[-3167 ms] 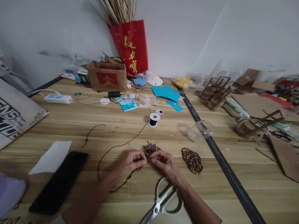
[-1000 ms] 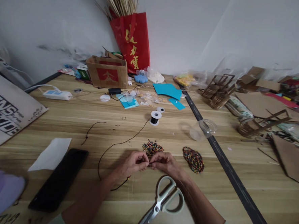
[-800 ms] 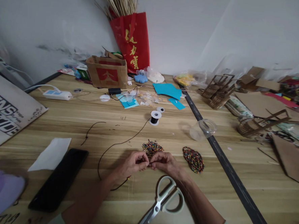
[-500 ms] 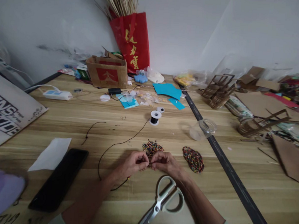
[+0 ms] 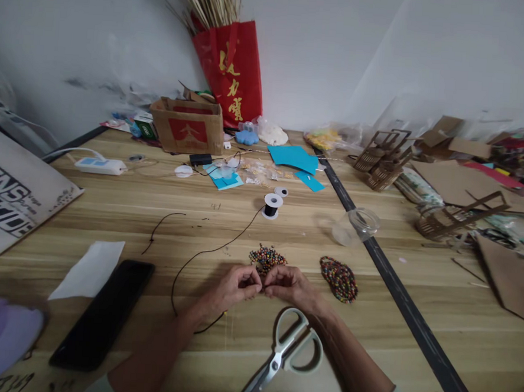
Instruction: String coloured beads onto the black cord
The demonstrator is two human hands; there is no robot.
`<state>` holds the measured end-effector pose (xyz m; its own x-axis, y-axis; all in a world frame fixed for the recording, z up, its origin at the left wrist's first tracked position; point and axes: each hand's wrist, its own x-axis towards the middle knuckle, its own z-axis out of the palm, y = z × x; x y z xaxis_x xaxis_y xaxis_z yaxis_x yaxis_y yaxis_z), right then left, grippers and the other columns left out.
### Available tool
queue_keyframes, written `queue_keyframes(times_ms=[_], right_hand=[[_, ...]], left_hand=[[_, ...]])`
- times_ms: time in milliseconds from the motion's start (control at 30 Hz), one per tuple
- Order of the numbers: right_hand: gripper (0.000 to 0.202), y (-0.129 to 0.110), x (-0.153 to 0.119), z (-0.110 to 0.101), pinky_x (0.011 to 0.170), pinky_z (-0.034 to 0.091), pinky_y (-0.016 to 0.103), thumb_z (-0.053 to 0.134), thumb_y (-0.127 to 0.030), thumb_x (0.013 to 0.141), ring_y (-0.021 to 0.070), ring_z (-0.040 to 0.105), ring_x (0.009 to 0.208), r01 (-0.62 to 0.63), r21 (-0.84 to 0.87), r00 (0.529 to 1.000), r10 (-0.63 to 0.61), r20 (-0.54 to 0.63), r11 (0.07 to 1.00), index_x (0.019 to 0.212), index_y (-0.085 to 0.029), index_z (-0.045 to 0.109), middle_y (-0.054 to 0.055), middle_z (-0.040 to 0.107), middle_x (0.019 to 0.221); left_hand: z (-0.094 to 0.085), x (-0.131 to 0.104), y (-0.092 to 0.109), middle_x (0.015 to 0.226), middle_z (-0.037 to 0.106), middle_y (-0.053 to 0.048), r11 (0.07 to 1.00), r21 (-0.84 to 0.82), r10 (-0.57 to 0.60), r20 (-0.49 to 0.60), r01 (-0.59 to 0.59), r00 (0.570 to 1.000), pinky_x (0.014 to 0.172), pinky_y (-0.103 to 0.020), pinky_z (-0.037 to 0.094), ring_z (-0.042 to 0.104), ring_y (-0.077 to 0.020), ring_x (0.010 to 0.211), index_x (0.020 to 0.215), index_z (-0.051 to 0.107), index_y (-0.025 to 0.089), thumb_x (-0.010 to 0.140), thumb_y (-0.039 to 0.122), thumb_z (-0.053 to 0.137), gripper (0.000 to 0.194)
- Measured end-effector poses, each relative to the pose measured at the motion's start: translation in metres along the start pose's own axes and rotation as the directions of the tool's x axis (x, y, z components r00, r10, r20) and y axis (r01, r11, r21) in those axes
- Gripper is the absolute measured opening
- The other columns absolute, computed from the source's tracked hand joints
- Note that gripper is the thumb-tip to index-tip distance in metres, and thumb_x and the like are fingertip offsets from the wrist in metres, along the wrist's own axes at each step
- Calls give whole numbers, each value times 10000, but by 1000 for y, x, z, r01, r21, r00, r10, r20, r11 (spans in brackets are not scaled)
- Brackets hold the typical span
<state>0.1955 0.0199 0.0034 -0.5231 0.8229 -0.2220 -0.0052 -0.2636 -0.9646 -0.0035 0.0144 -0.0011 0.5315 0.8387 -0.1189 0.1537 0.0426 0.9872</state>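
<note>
My left hand [image 5: 232, 287] and my right hand [image 5: 290, 284] meet fingertip to fingertip on the wooden table [image 5: 251, 231], pinching a black cord [image 5: 205, 253] between them. The cord runs from under my left hand in a loop back to a small spool [image 5: 272, 206]. A little pile of coloured beads [image 5: 267, 257] lies just beyond my fingers. A second, oval heap of beads [image 5: 338, 279] sits to the right of my right hand. What my right fingertips pinch is too small to make out.
Scissors [image 5: 283, 354] lie by my right forearm. A black phone [image 5: 102, 313] and white paper [image 5: 90, 270] lie to the left. A clear plastic cup [image 5: 355, 225] lies on its side. A cardboard box [image 5: 188, 126], red bag [image 5: 229, 70] and cardboard pieces [image 5: 462, 184] are farther back.
Over three seconds the beaded part of the cord below my left hand has slipped out of sight. In the last second my hands have barely moved.
</note>
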Motion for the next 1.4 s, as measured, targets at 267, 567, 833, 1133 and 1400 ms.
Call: queue_keyframes(times_ms=[267, 567, 833, 1133, 1400], right_hand=[[342, 1, 0, 0, 562, 351, 227, 830, -399, 618, 90, 472, 580, -3, -13, 1000, 3, -13, 1000, 718, -147, 623, -29, 578, 635], [340, 1, 0, 0, 552, 341, 225, 828, -396, 629, 86, 464, 574, 4, -11, 1000, -4, 4, 1000, 719, -143, 619, -30, 570, 629], [368, 1, 0, 1, 549, 326, 219, 837, -417, 609, 79, 445, 570, 3, -1, 1000, -3, -7, 1000, 710, -142, 613, -39, 554, 621], [389, 3, 0, 4, 543, 293, 233, 823, -455, 610, 83, 411, 560, 8, -21, 1000, -8, -19, 1000, 706, -155, 596, -44, 521, 612], [364, 7, 1, 3, 562, 300, 239, 806, -447, 647, 96, 457, 584, 56, -40, 998, -57, -11, 998, 712, -149, 607, -27, 564, 629]], left_hand=[[0, 0, 5, 661, 505, 20, 1000, -7, -15, -1, 15, 1000, 556, -214, 332, 437, -108, 610, 733, 557, 143, 754, 309, 598, 172], [0, 0, 3, 661, 508, 23, 1000, 1, -16, 10, 16, 1000, 564, -217, 329, 443, -110, 615, 742, 567, 140, 760, 298, 595, 162], [0, 0, 3, 675, 511, 17, 1000, 3, -12, 1, 12, 1000, 562, -215, 330, 444, -113, 626, 739, 568, 144, 756, 317, 601, 177], [2, -1, 3, 672, 530, 6, 1000, 12, -13, -20, 13, 1000, 572, -213, 342, 456, -118, 637, 732, 590, 137, 749, 305, 625, 172], [-1, 2, -3, 691, 615, -12, 998, -7, -59, 7, 59, 998, 618, -230, 401, 537, -134, 655, 762, 649, 125, 741, 262, 643, 138]])
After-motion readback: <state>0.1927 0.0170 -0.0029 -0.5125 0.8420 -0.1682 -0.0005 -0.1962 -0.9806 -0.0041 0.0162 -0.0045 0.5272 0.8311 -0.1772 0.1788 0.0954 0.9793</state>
